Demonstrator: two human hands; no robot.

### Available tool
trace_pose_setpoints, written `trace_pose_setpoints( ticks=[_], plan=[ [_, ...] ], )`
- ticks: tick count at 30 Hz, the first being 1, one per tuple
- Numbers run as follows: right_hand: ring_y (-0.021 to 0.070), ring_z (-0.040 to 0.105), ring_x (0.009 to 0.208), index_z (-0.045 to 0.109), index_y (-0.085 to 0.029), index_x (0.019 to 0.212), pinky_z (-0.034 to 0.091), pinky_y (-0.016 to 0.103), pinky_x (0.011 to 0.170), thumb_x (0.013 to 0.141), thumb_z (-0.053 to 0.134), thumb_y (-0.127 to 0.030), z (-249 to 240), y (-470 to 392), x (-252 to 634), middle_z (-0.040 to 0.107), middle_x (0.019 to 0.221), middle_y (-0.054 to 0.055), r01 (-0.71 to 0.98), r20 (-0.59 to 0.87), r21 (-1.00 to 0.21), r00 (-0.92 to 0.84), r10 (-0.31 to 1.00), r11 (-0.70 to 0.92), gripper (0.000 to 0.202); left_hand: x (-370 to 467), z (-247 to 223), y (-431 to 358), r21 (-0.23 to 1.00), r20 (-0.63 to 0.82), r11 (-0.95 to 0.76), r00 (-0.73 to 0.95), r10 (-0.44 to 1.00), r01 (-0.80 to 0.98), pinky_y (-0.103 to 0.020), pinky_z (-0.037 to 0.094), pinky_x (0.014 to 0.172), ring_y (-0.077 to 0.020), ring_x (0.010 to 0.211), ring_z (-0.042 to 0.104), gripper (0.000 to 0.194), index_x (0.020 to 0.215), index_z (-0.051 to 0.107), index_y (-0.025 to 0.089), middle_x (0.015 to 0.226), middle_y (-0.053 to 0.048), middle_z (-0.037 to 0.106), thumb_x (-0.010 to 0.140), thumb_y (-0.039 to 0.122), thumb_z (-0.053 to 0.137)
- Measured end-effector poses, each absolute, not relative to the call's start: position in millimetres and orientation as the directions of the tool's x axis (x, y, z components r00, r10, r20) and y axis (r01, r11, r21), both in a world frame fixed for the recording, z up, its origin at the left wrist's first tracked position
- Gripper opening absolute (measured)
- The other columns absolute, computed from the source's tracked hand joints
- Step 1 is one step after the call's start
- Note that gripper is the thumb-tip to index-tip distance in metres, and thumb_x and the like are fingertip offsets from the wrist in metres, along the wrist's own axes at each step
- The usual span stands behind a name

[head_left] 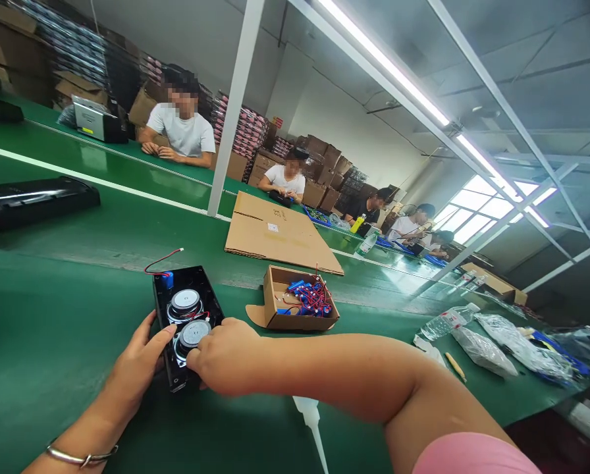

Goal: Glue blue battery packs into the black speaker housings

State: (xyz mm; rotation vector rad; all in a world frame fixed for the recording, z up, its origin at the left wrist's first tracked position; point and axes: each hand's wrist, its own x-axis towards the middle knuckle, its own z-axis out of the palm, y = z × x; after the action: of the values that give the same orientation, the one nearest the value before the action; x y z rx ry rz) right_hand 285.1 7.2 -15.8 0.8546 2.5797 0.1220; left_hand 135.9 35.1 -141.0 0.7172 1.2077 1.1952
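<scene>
A black speaker housing (207,289) lies open side up on the green bench, tilted in view. Two round speakers (185,301) with pale grey magnets sit inside it, one above the other. A blue battery (167,280) is at its upper left corner, its red lead ending in a white plug. My left hand (139,355) grips the housing's left side, thumb over the rim. Curled over the lower right of the housing, my right hand (230,355) presses its fingers by the lower speaker; what they pinch is hidden.
A cardboard box (295,320) of blue batteries with red leads stands beyond my right forearm. Flattened cardboard (285,230) lies behind it. A white nozzle bottle (309,411) is under my arm. Right are a plastic bottle (448,321) and bags (485,352). Several people sit across the bench.
</scene>
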Motion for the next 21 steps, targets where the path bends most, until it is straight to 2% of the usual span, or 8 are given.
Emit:
trace_pose_setpoints(
  ticks=[4,6,8,11,15,18,21],
  plan=[
    [0.0232,0.062,0.085,0.058,-0.015,0.102,0.050,0.033,0.063,0.091,0.058,-0.039,-25.1,20.9,304.1,0.065,0.097,0.007,0.610,-0.203,0.220,-0.734,0.648,0.761,0.026,137.4,-141.9,35.3,0.897,-0.304,0.275,-0.032,0.952,-0.347,-0.023,0.056,0.061,-0.0178,0.080,0.066,0.062,0.143,0.035,0.032,0.109,-0.008,0.065,0.087,0.045,0.056],
    [0.0235,0.063,0.086,0.058,-0.016,0.103,0.051,0.032,0.063,0.090,0.059,-0.044,-26.2,38.6,312.4,0.065,0.097,0.007,0.679,-0.155,0.242,-0.678,0.718,0.693,0.031,139.8,-140.8,35.1,0.902,-0.278,0.251,-0.027,0.960,-0.351,-0.025,0.057,0.064,-0.0182,0.081,0.067,0.064,0.146,0.028,0.027,0.116,-0.011,0.062,0.089,0.043,0.052],
    [0.0238,0.063,0.088,0.058,-0.016,0.105,0.052,0.033,0.067,0.090,0.059,-0.046,-26.3,63.0,319.2,0.066,0.099,0.008,0.756,-0.132,0.266,-0.587,0.799,0.599,0.033,142.6,-139.6,35.2,0.929,-0.258,0.237,-0.038,0.965,-0.285,-0.027,0.058,0.065,-0.0195,0.084,0.067,0.071,0.148,0.024,0.023,0.122,-0.014,0.060,0.086,0.041,0.055],
    [0.0260,0.063,0.093,0.060,-0.013,0.105,0.052,0.036,0.075,0.090,0.059,-0.044,-26.3,106.6,327.0,0.066,0.101,0.013,0.841,-0.102,0.296,-0.444,0.890,0.453,0.035,145.5,-141.3,36.3,0.960,-0.249,0.242,-0.037,0.968,-0.145,-0.023,0.056,0.062,-0.0194,0.085,0.066,0.084,0.148,0.023,0.020,0.125,-0.013,0.059,0.078,0.045,0.063],
    [0.0306,0.057,0.106,0.063,-0.007,0.103,0.047,0.042,0.088,0.088,0.064,-0.036,-29.7,162.4,333.6,0.064,0.106,0.018,0.886,-0.076,0.314,-0.334,0.939,0.341,0.033,146.4,-151.3,39.9,0.972,-0.228,0.227,-0.007,0.974,-0.069,-0.026,0.054,0.060,-0.0207,0.083,0.065,0.098,0.148,0.022,0.018,0.124,-0.013,0.060,0.067,0.052,0.068],
    [0.0265,0.059,0.103,0.064,-0.008,0.100,0.049,0.042,0.087,0.089,0.065,-0.034,-32.7,197.6,333.2,0.063,0.105,0.013,0.918,-0.113,0.294,-0.242,0.964,0.265,0.028,147.2,-159.6,42.0,0.970,-0.235,0.234,-0.017,0.972,-0.062,-0.030,0.053,0.060,-0.0223,0.078,0.065,0.101,0.144,0.028,0.017,0.120,-0.014,0.062,0.060,0.053,0.070],
    [0.0213,0.060,0.098,0.061,-0.011,0.106,0.052,0.041,0.085,0.092,0.061,-0.033,-27.5,228.9,331.6,0.061,0.107,0.008,0.947,-0.139,0.243,-0.178,0.974,0.208,0.025,149.6,-164.9,40.4,0.971,-0.238,0.236,-0.033,0.971,-0.037,-0.034,0.053,0.063,-0.0223,0.072,0.064,0.094,0.140,0.035,0.018,0.116,-0.013,0.064,0.059,0.053,0.069]
  ],
)
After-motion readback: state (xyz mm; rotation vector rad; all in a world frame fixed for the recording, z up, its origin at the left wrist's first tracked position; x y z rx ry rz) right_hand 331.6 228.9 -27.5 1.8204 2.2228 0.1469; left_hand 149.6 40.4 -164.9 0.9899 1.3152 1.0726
